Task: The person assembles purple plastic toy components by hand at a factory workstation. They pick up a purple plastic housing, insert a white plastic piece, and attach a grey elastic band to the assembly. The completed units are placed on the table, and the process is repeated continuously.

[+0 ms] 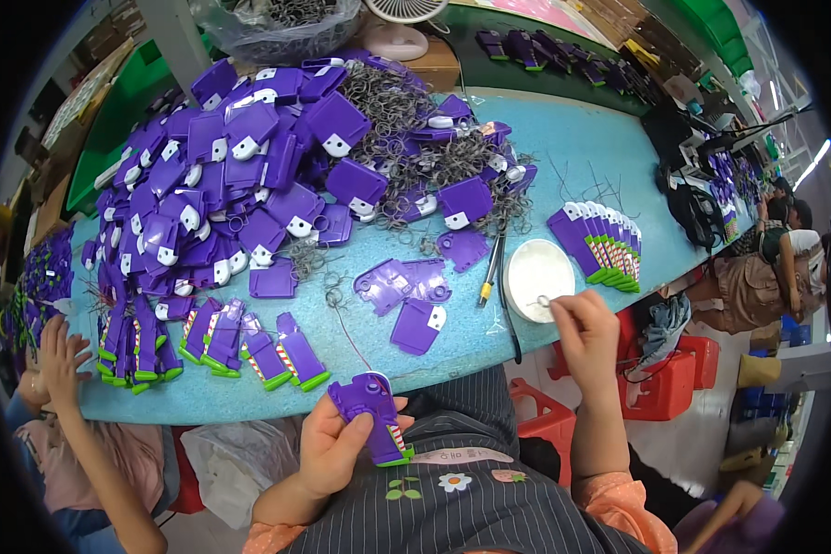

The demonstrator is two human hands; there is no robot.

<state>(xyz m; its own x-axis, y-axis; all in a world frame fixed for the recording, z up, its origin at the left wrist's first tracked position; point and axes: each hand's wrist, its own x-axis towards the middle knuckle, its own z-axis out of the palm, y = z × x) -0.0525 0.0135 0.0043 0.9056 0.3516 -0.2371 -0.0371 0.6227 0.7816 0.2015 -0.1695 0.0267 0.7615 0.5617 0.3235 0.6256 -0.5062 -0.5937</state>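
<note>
My left hand (328, 452) is closed on a purple plastic casing half (362, 399) with a green foot and a striped strip, held at the table's front edge. Its moulded inner side faces up, and a thin dark wire (346, 332) runs from its top toward the table. With thumb and forefinger, my right hand (589, 337) pinches a small metal piece (544, 301), too small to tell its exact kind. That piece is over the near rim of a round white dish (537, 263). Several loose purple casing parts (415, 326) lie between the hands and the heap.
A big heap of purple casings (249, 157) covers the left, beside tangled wire coils (388, 102). Fanned casings (605, 245) lie right of the dish; a yellow-tipped tool (489, 282) lies left of it. Another person's hand (62, 360) is at far left. Red stools (660, 388) stand right.
</note>
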